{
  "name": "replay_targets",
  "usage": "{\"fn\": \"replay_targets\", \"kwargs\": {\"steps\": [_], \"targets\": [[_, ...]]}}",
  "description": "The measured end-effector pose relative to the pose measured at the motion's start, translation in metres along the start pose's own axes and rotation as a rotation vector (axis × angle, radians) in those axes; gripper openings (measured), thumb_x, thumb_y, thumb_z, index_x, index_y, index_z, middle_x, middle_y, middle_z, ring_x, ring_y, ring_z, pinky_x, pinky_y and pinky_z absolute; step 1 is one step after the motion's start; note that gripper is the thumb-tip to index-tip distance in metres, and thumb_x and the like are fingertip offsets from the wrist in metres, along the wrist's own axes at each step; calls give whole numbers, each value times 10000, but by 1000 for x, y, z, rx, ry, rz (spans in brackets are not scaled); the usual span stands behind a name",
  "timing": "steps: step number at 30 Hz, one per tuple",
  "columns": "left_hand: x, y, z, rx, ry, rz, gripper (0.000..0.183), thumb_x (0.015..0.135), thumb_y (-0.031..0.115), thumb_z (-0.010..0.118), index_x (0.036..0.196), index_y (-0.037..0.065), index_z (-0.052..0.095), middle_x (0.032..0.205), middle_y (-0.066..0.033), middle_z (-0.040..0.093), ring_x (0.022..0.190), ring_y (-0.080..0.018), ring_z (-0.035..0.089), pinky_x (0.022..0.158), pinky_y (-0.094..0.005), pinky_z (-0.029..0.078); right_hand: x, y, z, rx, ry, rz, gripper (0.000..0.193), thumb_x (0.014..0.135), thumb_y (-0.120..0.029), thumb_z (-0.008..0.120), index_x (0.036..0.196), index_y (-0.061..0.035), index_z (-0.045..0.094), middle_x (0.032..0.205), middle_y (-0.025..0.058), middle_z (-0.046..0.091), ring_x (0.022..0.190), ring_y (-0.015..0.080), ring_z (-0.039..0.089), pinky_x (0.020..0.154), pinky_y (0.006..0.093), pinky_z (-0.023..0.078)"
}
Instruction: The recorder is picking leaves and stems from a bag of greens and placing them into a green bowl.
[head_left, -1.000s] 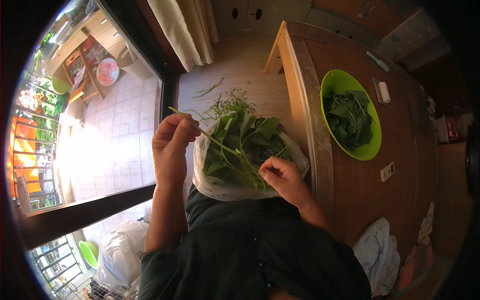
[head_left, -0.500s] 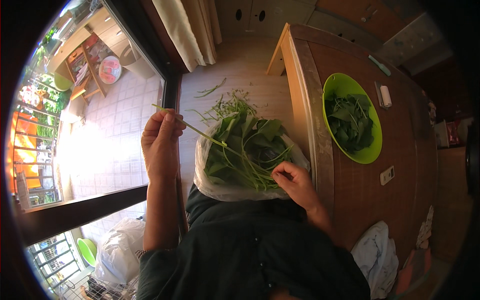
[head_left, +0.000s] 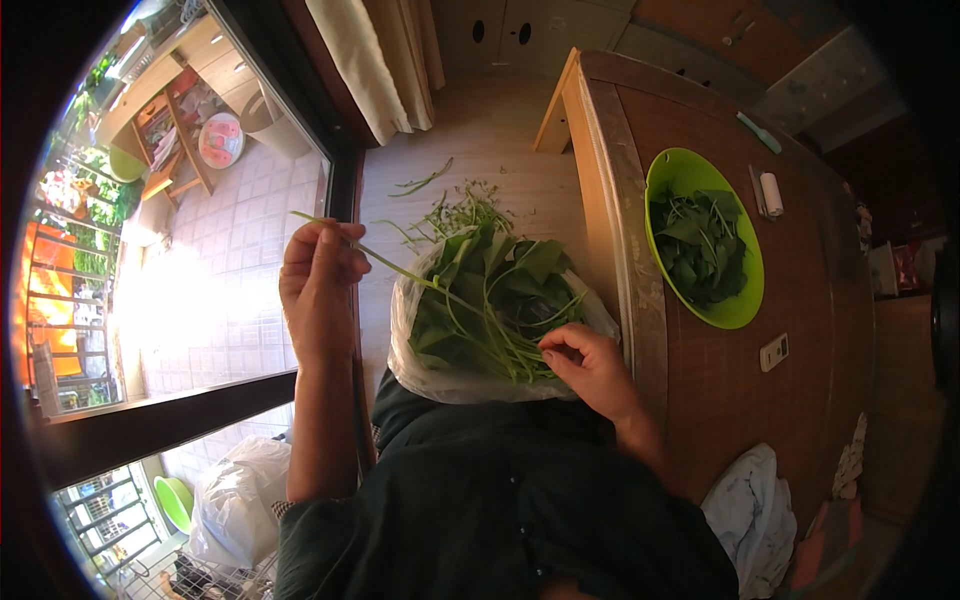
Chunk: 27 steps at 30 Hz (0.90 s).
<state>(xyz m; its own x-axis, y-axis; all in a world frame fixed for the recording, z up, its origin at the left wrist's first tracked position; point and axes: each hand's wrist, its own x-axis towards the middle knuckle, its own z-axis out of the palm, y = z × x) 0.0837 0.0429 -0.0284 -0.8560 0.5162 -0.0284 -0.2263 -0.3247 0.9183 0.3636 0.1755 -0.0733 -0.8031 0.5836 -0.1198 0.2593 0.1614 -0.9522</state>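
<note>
On my lap sits a clear plastic bag (head_left: pixel 440 384) full of leafy greens (head_left: pixel 440 318), broad dark leaves mixed with long pale stems. To the left of the bag, my left hand (head_left: pixel 323 270) is raised and pinches a thin green stem (head_left: pixel 392 265). One end pokes out past the fingers; the rest slopes down right over the greens. My right hand (head_left: pixel 590 365) is closed at the bag's right side, its fingertips against the stem ends. What lies between those fingers, if anything, is too small to make out.
Stem trimmings (head_left: pixel 470 208) lie on the floor beyond the bag. At the right, a wooden table (head_left: pixel 700 400) holds a lime-green basin (head_left: pixel 752 312) of picked leaves, a remote control (head_left: pixel 774 352) and a white cloth bundle (head_left: pixel 750 510). A sliding-door frame (head_left: pixel 200 402) runs along my left.
My left hand has shifted slightly, and the stem in it has slid a little to the left. My right hand has moved slightly left at the stem ends.
</note>
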Motion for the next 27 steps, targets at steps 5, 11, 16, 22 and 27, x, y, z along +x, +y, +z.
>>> {"fn": "replay_targets", "kwargs": {"steps": [5, 11, 16, 22, 27], "targets": [[-19, -7, 14, 140, -262, -6, 86, 969, 117, 596, 974, 35, 622, 935, -73, 689, 728, -79, 599, 676, -216, 481, 9, -22, -4, -333, 32, -48, 105, 872, 7, 645, 977, -2, 646, 874, 27, 586, 768, 98, 557, 652, 242, 438], [-50, -25, 37, 217, -530, -206, 58, 955, 60, 595, 988, 17, 613, 874, -53, 674, 760, -72, 587, 705, -216, 469, 31, -74, -1, -160, 110, -227, 84, 872, 24, 635, 950, -9, 641, 876, 40, 589, 758, 116, 560, 653, 241, 441], [-57, -22, 46, 536, -627, -139, 80, 910, 59, 653, 971, 7, 647, 846, -9, 670, 789, -40, 588, 716, -216, 475, 41, -98, -3, -111, 135, -321, 64, 876, 40, 625, 919, -7, 631, 872, 51, 600, 752, 124, 569, 652, 248, 451], [-58, -17, 49, 746, -634, -11, 107, 872, 89, 674, 959, 27, 675, 848, -60, 672, 740, -112, 622, 673, -264, 492, 43, -91, -6, -333, 109, -424, 108, 828, 59, 632, 909, -10, 622, 827, 77, 605, 727, 180, 596, 623, 296, 474], [-58, -20, 47, 811, -630, 37, 114, 867, 122, 670, 959, 57, 690, 866, -93, 677, 726, -187, 650, 658, -297, 503, 45, -90, -6, -458, 123, -452, 119, 788, 77, 630, 863, -8, 592, 796, 88, 582, 691, 228, 591, 601, 321, 474]]}}
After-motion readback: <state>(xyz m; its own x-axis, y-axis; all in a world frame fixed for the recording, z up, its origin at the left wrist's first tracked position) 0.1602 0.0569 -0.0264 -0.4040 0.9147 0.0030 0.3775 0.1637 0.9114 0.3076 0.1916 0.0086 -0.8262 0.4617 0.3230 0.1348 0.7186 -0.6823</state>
